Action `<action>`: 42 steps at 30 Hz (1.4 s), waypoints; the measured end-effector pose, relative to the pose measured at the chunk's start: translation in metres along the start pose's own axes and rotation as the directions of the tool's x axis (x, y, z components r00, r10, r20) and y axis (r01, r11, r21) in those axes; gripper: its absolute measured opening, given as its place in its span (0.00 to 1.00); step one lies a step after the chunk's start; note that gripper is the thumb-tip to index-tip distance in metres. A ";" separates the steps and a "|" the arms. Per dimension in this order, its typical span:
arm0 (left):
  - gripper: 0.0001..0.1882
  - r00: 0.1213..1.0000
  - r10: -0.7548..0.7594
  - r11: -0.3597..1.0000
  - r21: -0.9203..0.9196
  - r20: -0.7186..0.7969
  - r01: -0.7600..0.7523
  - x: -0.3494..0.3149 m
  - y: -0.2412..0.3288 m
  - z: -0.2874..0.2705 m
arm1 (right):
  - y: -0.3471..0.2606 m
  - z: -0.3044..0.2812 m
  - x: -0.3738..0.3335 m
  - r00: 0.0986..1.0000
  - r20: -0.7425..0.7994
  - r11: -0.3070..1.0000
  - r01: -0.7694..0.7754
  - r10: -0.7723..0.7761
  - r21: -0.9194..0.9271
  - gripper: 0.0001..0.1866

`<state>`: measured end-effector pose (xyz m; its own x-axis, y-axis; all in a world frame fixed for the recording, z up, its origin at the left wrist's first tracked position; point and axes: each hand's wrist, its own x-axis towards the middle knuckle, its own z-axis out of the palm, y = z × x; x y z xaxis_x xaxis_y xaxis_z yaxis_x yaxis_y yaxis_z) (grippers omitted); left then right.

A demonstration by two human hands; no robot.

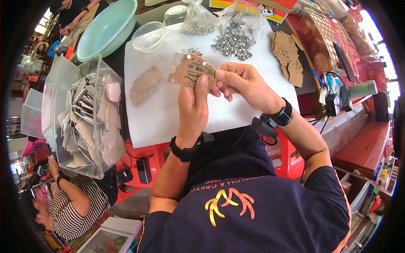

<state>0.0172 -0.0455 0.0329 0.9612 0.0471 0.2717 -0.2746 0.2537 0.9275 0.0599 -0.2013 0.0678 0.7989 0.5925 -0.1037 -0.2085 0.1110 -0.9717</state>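
Note:
My left hand [194, 105] holds up a printed brown card [190, 69] with a notched outline, thumb on its face and fingers behind. Small round silvery studs sit along the card's upper edge. At the card's right corner, my right hand [247, 82] is closed in a pinch, thumb in front; whether a stud lies under the thumb is hidden. Beneath, on the white sheet [168, 122], a few plain brown cards [145, 84] lie to the left. Loose silvery studs [234, 44] are heaped beyond the hands, partly spilling from a clear plastic bag [249, 21].
Left stands a clear bin [100, 143] full of cards, with a pale green basin [107, 29] behind. Clear tubs [148, 38] and another bag of studs [198, 23] are at the back. Brown cards [287, 57] are piled right, near cables. Another person [76, 202] sits at lower left.

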 end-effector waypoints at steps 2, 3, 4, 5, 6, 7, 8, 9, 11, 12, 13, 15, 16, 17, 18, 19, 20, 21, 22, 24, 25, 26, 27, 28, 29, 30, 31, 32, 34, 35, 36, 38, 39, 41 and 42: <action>0.13 0.999 0.038 0.998 0.045 -0.022 -0.037 -0.001 -0.001 0.001 | 0.000 0.003 0.001 1.000 -0.002 1.000 0.003 -0.003 -0.003 0.14; 0.13 0.999 0.038 0.998 0.047 -0.023 -0.037 -0.001 -0.002 0.001 | 0.000 0.004 0.001 1.000 -0.005 1.000 0.006 -0.006 -0.007 0.14; 0.14 0.998 0.049 0.995 0.086 -0.031 -0.046 -0.001 -0.003 0.001 | 0.000 0.004 0.001 1.000 -0.005 1.000 0.006 -0.006 -0.007 0.14; 0.14 0.997 0.061 0.991 0.125 -0.039 -0.055 -0.001 -0.004 0.001 | 0.001 0.004 0.001 1.000 -0.004 1.000 -0.008 0.008 -0.003 0.15; 0.14 0.997 0.061 0.991 0.125 -0.038 -0.055 -0.002 -0.003 0.002 | 0.002 0.004 0.001 1.000 -0.003 1.000 -0.022 0.022 0.001 0.16; 0.14 0.997 0.059 0.988 0.146 -0.054 -0.050 -0.002 -0.002 0.003 | 0.002 0.005 0.001 1.000 -0.003 1.000 -0.021 0.021 0.002 0.16; 0.14 0.996 0.057 0.985 0.167 -0.070 -0.044 -0.002 -0.001 0.003 | 0.003 0.005 0.001 0.999 -0.011 0.999 -0.037 0.037 0.026 0.16; 0.14 0.996 0.057 0.985 0.168 -0.069 -0.045 -0.002 -0.001 0.003 | 0.003 0.005 0.001 0.998 -0.019 0.997 -0.052 0.053 0.050 0.17; 0.14 0.994 0.065 0.984 0.173 -0.083 -0.050 -0.003 -0.002 0.003 | 0.004 0.005 0.002 0.998 -0.006 0.991 -0.062 0.063 0.123 0.16; 0.14 0.995 0.065 0.983 0.174 -0.081 -0.050 -0.003 -0.002 0.002 | 0.004 0.004 0.002 0.997 0.009 0.978 -0.075 0.074 0.193 0.16; 0.14 0.995 0.058 0.987 0.156 -0.078 -0.045 -0.002 -0.004 0.002 | 0.005 0.004 0.002 0.997 0.006 0.978 -0.072 0.073 0.195 0.16; 0.14 0.996 0.050 0.990 0.138 -0.071 -0.039 -0.002 -0.005 0.002 | 0.008 0.005 0.003 0.999 -0.020 0.980 -0.038 0.043 0.198 0.14; 0.13 0.996 0.040 0.993 0.112 -0.082 -0.030 -0.002 -0.005 0.003 | 0.011 0.004 0.004 0.999 -0.022 0.979 -0.036 0.041 0.199 0.14; 0.13 0.995 0.029 0.996 0.086 -0.092 -0.021 -0.002 -0.004 0.005 | 0.015 0.002 0.005 1.000 -0.014 0.980 0.001 0.002 0.200 0.14; 0.13 0.996 0.028 0.996 0.087 -0.088 -0.021 -0.002 -0.003 0.007 | 0.017 0.000 0.006 0.999 -0.007 0.979 0.038 -0.037 0.201 0.14; 0.13 0.994 0.029 0.996 0.092 -0.104 -0.019 -0.003 -0.002 0.008 | 0.015 0.001 0.006 0.999 -0.009 0.978 0.039 -0.038 0.203 0.14; 0.13 0.992 0.029 0.995 0.097 -0.121 -0.017 -0.003 -0.001 0.009 | 0.013 0.002 0.006 0.999 -0.020 0.990 0.029 -0.027 0.139 0.15; 0.13 0.993 0.028 0.995 0.098 -0.118 -0.016 -0.003 -0.003 0.008 | 0.011 0.002 0.006 0.999 -0.032 0.997 0.019 -0.016 0.075 0.15; 0.13 0.994 0.027 0.993 0.118 -0.110 -0.014 -0.003 -0.005 0.006 | 0.010 0.002 0.006 0.999 -0.035 0.997 0.020 -0.018 0.076 0.15; 0.13 0.995 0.025 0.990 0.139 -0.101 -0.011 -0.004 -0.008 0.006 | 0.008 0.001 0.007 1.000 -0.018 1.000 0.008 -0.008 -0.007 0.16; 0.13 0.991 0.012 0.996 0.093 -0.131 0.000 -0.004 -0.010 0.007 | 0.007 0.001 0.007 1.000 -0.020 1.000 0.008 -0.008 -0.006 0.16; 0.13 0.987 -0.002 0.999 0.048 -0.161 0.010 -0.004 -0.011 0.008 | 0.006 0.002 0.006 1.000 -0.024 0.999 0.013 -0.014 -0.043 0.16; 0.13 0.987 -0.003 0.999 0.048 -0.160 0.011 -0.004 -0.010 0.007 | 0.005 0.002 0.005 0.999 -0.028 0.997 0.018 -0.021 -0.079 0.16; 0.13 0.990 -0.008 0.999 0.040 -0.141 0.014 -0.003 -0.008 0.006 | 0.006 0.001 0.005 0.999 -0.029 0.997 0.019 -0.021 -0.078 0.16; 0.14 0.992 -0.013 0.999 0.033 -0.122 0.018 -0.003 -0.007 0.006 | 0.009 0.000 0.006 0.999 -0.024 0.999 0.035 -0.036 -0.042 0.16; 0.14 0.993 -0.014 0.999 0.033 -0.121 0.018 -0.002 -0.006 0.006 | 0.010 -0.001 0.006 0.999 -0.018 0.999 0.051 -0.051 -0.005 0.16; 0.14 0.991 -0.022 1.000 0.002 -0.130 0.022 -0.002 -0.007 0.008 | 0.011 -0.001 0.006 0.998 -0.021 0.999 0.052 -0.052 -0.005 0.16; 0.14 0.990 -0.029 0.999 -0.029 -0.138 0.026 -0.002 -0.007 0.008 | 0.012 -0.001 0.005 0.998 -0.028 0.998 0.056 -0.056 0.003 0.17; 0.14 0.991 -0.034 0.999 -0.046 -0.131 0.028 -0.001 -0.006 0.009 | 0.012 -0.001 0.003 0.998 -0.036 0.998 0.059 -0.058 0.012 0.17; 0.15 0.991 -0.039 0.997 -0.064 -0.127 0.031 -0.001 -0.005 0.009 | 0.012 0.000 0.002 0.997 -0.050 0.998 0.063 -0.063 0.009 0.17; 0.15 0.991 -0.040 0.997 -0.064 -0.126 0.032 -0.001 -0.005 0.009 | 0.012 0.001 0.002 0.996 -0.065 0.998 0.067 -0.067 0.006 0.17; 0.15 0.994 -0.028 1.000 0.000 -0.104 0.028 -0.001 -0.005 0.009 | 0.015 0.001 0.002 0.994 -0.081 0.997 0.071 -0.070 0.009 0.17; 0.15 0.994 -0.029 1.000 0.000 -0.103 0.029 -0.001 -0.005 0.010 | 0.016 0.000 0.003 0.993 -0.097 0.997 0.074 -0.072 0.012 0.17; 0.15 0.993 -0.023 0.999 0.031 -0.119 0.027 -0.002 -0.005 0.010 | 0.017 0.003 0.004 0.993 -0.105 0.998 0.064 -0.062 0.011 0.17; 0.15 0.992 -0.023 0.999 0.032 -0.120 0.027 -0.002 -0.004 0.009 | 0.017 0.004 0.004 0.992 -0.113 0.999 0.053 -0.052 0.010 0.17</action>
<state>0.0158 -0.0552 0.0307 0.9634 0.1568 0.2173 -0.2489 0.2233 0.9424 0.0574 -0.1936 0.0518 0.8672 0.4920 -0.0766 -0.1712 0.1501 -0.9737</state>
